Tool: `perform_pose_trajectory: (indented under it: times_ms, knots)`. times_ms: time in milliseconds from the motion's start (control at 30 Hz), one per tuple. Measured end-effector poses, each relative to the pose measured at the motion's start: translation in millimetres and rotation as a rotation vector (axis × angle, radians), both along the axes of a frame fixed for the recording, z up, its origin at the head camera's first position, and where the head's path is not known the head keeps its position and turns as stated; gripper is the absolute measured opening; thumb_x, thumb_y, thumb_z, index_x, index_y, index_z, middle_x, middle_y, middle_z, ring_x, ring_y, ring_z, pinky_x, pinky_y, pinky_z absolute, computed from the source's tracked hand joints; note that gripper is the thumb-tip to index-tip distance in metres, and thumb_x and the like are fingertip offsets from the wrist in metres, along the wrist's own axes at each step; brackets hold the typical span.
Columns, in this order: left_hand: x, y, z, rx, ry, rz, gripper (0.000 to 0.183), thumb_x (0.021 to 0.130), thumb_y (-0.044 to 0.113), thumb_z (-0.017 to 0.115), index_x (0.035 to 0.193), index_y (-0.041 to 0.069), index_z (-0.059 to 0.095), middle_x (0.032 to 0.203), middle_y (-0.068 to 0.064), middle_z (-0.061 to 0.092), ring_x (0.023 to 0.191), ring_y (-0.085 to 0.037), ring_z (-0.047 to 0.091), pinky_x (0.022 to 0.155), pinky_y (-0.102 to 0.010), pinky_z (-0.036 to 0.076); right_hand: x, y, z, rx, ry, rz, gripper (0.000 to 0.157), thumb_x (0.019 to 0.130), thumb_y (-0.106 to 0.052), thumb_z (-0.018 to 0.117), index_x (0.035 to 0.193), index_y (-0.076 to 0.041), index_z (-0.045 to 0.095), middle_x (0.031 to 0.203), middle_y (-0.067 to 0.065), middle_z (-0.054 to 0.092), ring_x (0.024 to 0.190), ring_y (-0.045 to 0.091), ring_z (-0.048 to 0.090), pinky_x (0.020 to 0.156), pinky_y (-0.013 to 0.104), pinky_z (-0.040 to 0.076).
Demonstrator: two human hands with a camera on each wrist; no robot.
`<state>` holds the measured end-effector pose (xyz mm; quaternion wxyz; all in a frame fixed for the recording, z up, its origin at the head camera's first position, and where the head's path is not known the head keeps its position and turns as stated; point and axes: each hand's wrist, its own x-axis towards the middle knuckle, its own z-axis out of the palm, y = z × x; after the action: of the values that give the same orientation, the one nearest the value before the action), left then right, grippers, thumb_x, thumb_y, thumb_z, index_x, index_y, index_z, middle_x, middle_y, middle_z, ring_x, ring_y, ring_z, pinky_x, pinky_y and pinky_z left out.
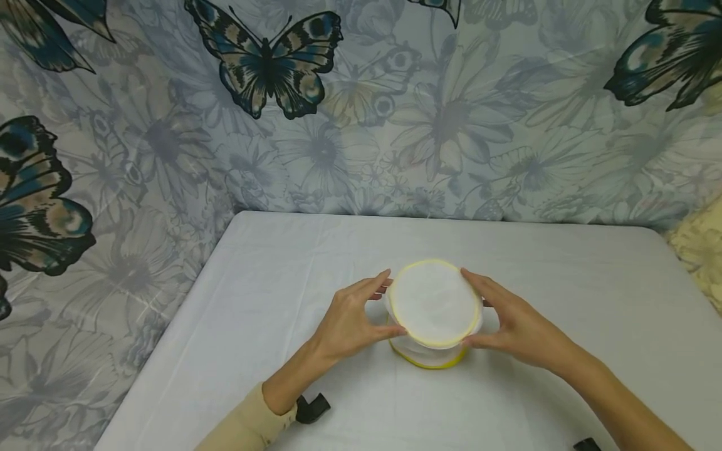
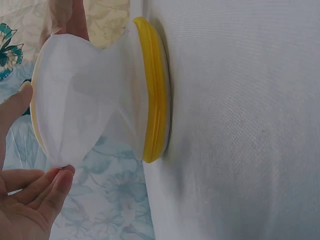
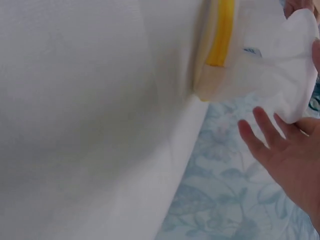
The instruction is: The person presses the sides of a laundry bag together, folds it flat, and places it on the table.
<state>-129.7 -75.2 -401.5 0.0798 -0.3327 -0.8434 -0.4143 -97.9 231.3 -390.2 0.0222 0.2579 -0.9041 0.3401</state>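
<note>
A white mesh laundry bag (image 1: pixel 435 304), round and drum-shaped with thin yellow piping round its top, stands upright on the table. Its yellow zipper band (image 2: pixel 156 95) runs around the bottom edge. From the left side, my left hand (image 1: pixel 352 322) holds the top rim, its thumb at the near edge and fingers at the far edge. Opposite it, my right hand (image 1: pixel 510 322) grips the rim with thumb and index finger. In the right wrist view its other fingers (image 3: pixel 267 127) are spread beside the mesh. Between top and base the soft wall pinches inward, as the left wrist view shows.
A white cloth covers the table (image 1: pixel 271 263). Behind and to the left hangs a butterfly-and-flower fabric (image 1: pixel 327 150). Yellowish patterned cloth (image 1: pixel 699 250) lies past the right edge. Black wrist mounts (image 1: pixel 313 408) sit near the forearms.
</note>
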Motion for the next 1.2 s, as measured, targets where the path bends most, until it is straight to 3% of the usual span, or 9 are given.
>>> perform_pose_trajectory:
  times_ms: [200, 333, 533, 600, 700, 767, 833, 967, 1200]
  knots:
    - [0.1, 1, -4.4, 0.003, -0.001, -0.034, 0.095, 0.067, 0.032, 0.093, 0.145, 0.003, 0.049, 0.135, -0.007, 0.061, 0.114, -0.014, 0.062, 0.096, -0.024, 0.050, -0.6, -5, -3.0, 0.058, -0.009, -0.024, 0.113, 0.073, -0.048, 0.085, 0.159, -0.011, 0.022, 0.152, 0.014, 0.039, 0.133, 0.037, 0.046, 0.101, 0.058, 0.042]
    - [-0.1, 4, -5.3, 0.004, 0.012, -0.052, 0.097, 0.067, 0.033, 0.094, 0.145, 0.000, 0.048, 0.139, -0.009, 0.058, 0.119, -0.013, 0.060, 0.098, -0.025, 0.049, -0.8, -7, -3.8, 0.074, -0.046, -0.016, 0.119, 0.072, -0.051, 0.084, 0.161, -0.015, 0.013, 0.161, 0.014, 0.024, 0.143, 0.041, 0.031, 0.105, 0.059, 0.035]
    - [-1.3, 6, -7.0, -0.026, 0.027, -0.044, 0.097, 0.066, 0.032, 0.094, 0.145, -0.001, 0.048, 0.142, -0.010, 0.055, 0.120, -0.016, 0.059, 0.098, -0.026, 0.049, 2.7, -7, -4.4, 0.077, -0.067, -0.014, 0.117, 0.074, -0.055, 0.080, 0.161, -0.017, 0.011, 0.162, 0.015, 0.023, 0.143, 0.042, 0.031, 0.106, 0.058, 0.035]
    - [-1.4, 7, -7.7, -0.050, 0.027, -0.030, 0.099, 0.065, 0.033, 0.094, 0.146, 0.001, 0.047, 0.144, -0.011, 0.053, 0.116, -0.017, 0.061, 0.095, -0.026, 0.051, 3.7, -5, -4.8, 0.075, -0.062, -0.008, 0.116, 0.075, -0.055, 0.079, 0.161, -0.016, 0.012, 0.162, 0.015, 0.024, 0.143, 0.042, 0.032, 0.112, 0.047, 0.034]
    - [-0.4, 7, -8.6, -0.072, -0.006, -0.005, 0.103, 0.064, 0.034, 0.095, 0.149, 0.006, 0.044, 0.144, -0.010, 0.047, 0.113, -0.017, 0.062, 0.093, -0.028, 0.053, 4.4, -3, -6.0, 0.060, -0.056, 0.006, 0.112, 0.076, -0.054, 0.078, 0.161, -0.015, 0.015, 0.162, 0.013, 0.024, 0.143, 0.040, 0.032, 0.114, 0.020, 0.026]
    - [0.5, 6, -9.9, -0.085, -0.024, 0.012, 0.104, 0.064, 0.036, 0.095, 0.150, 0.008, 0.043, 0.139, -0.007, 0.048, 0.110, -0.016, 0.062, 0.092, -0.028, 0.053, 4.3, -2, -7.4, 0.056, -0.049, 0.010, 0.110, 0.078, -0.052, 0.078, 0.160, -0.014, 0.016, 0.162, 0.012, 0.025, 0.143, 0.039, 0.032, 0.112, 0.012, 0.022]
    - [1.4, 5, -11.2, -0.085, -0.035, 0.017, 0.103, 0.065, 0.035, 0.094, 0.150, 0.008, 0.043, 0.134, -0.006, 0.051, 0.111, -0.017, 0.062, 0.093, -0.029, 0.053, 4.0, -2, -9.0, 0.063, -0.039, 0.002, 0.109, 0.078, -0.053, 0.077, 0.160, -0.013, 0.018, 0.161, 0.013, 0.027, 0.142, 0.040, 0.034, 0.114, 0.022, 0.029]
    - [1.4, 3, -14.0, -0.073, -0.034, -0.004, 0.097, 0.067, 0.033, 0.093, 0.148, 0.005, 0.045, 0.132, -0.006, 0.057, 0.110, -0.018, 0.061, 0.092, -0.032, 0.054, 3.1, -5, -12.6, 0.081, -0.030, -0.033, 0.109, 0.077, -0.055, 0.077, 0.160, -0.013, 0.020, 0.157, 0.017, 0.033, 0.139, 0.043, 0.037, 0.105, 0.057, 0.039]
    - [0.2, 4, -16.1, -0.051, -0.060, -0.042, 0.095, 0.067, 0.029, 0.094, 0.146, 0.004, 0.048, 0.139, -0.007, 0.055, 0.114, -0.018, 0.059, 0.094, -0.034, 0.053, 3.3, -8, -15.8, 0.082, -0.069, -0.044, 0.115, 0.074, -0.060, 0.077, 0.160, -0.011, 0.018, 0.158, 0.020, 0.030, 0.139, 0.045, 0.035, 0.106, 0.061, 0.037]
